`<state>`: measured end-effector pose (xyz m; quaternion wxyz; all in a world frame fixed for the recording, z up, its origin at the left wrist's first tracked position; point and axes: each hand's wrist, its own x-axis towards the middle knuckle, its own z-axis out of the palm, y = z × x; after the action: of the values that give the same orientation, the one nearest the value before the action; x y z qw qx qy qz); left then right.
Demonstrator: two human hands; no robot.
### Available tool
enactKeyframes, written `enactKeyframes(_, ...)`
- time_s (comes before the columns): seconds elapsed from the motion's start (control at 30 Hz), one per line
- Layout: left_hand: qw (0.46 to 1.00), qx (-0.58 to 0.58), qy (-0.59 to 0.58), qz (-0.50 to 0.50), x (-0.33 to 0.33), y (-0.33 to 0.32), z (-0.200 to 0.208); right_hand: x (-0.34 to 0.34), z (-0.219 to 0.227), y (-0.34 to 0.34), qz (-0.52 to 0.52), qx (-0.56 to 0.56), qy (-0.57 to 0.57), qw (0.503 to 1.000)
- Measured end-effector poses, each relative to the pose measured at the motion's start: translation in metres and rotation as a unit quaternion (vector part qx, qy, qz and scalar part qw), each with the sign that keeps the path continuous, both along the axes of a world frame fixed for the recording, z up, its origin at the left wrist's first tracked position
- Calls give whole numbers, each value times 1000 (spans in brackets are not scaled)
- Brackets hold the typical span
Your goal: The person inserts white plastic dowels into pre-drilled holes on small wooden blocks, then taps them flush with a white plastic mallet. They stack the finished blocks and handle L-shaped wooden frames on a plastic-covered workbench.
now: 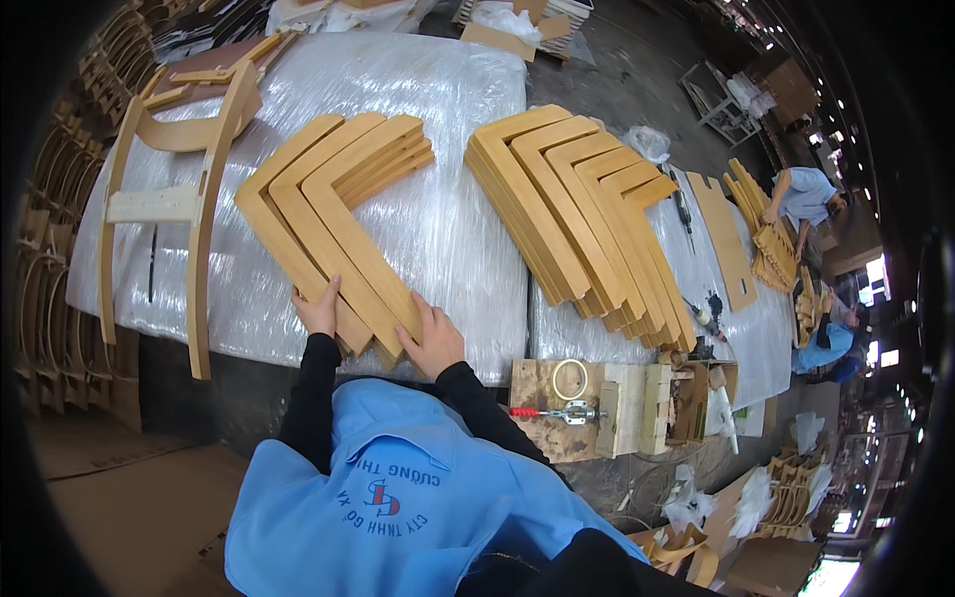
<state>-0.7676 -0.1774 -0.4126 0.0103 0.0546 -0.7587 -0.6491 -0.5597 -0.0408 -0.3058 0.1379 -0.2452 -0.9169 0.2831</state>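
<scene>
Several L-shaped wooden frame pieces (353,214), pale yellow with rounded corners, lie in overlapping piles in front of me, their corners pointing left. My left hand (318,306) grips the near leg of the left pieces, thumb and fingers at the wood's edges. Around the near end of the rightmost piece of this group, my right hand (433,340) is closed, with its fingers along the outer side. Undersides of both hands are hidden. To the right, a larger fanned pile of like L-shaped pieces (577,214) rests apart from my hands.
A wooden chair frame (204,199) stands at left on the plastic-wrapped table (468,80). At right are a screwdriver-like tool (683,211), a flat board (724,239) and a wooden jig with a red-handled toggle clamp (562,411). Two people in blue shirts (808,194) work farther right.
</scene>
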Motion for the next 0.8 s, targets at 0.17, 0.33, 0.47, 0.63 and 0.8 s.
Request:
enactKeyframes(0.17, 1000, 15, 1, 3, 1, 4, -8, 2, 2, 3, 1, 5, -1, 1000)
enactKeyframes(0.33, 1000, 4, 4, 7, 0, 4, -10, 0, -5, 6, 6, 16, 16, 1000)
enactKeyframes(0.47, 1000, 23, -10, 13, 5, 4, -3, 1, -4, 5, 9, 13, 6, 1000)
enactKeyframes(0.63, 1000, 10, -4, 14, 5, 6, 2, -1, -1, 7, 17, 13, 4, 1000)
enactKeyframes(0.8, 1000, 7, -2, 15, 1, 4, -7, 1, -2, 7, 23, 16, 13, 1000)
